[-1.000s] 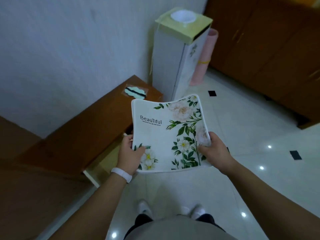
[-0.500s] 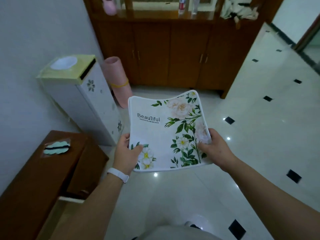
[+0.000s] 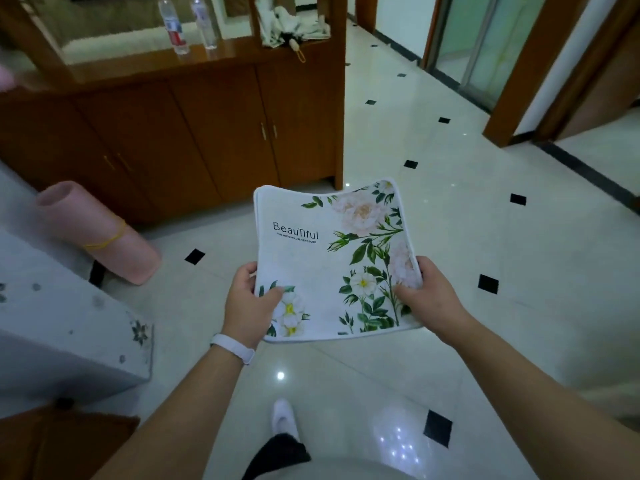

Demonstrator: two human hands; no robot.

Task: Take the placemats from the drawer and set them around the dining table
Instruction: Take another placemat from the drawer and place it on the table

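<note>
both hands, left hand (image 3: 246,303) and right hand (image 3: 427,295), pinch the placemats (image 3: 329,258) at opposite side edges, thumbs on top; seemingly light, floppy, sagging mid-span.

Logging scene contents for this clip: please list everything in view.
placemat: one seen, cannot tell if more lie beneath, white with flowers, held mid-frame
cabinet: one, brown wood, upper left
bottles: two, clear, on the cabinet
umbrella: one, pale, folded, on the cabinet right of the bottles
rolled mat: one, pink, yellow band, left on the floor
box: one, white, flower prints, near left
floor: white tiles, black squares
glass door: one, greenish, upper right
wristband: one, white, left wrist
shoe: one, white, bottom centre
left hand: one, grips placemat's left edge
right hand: one, grips its right edge
</note>
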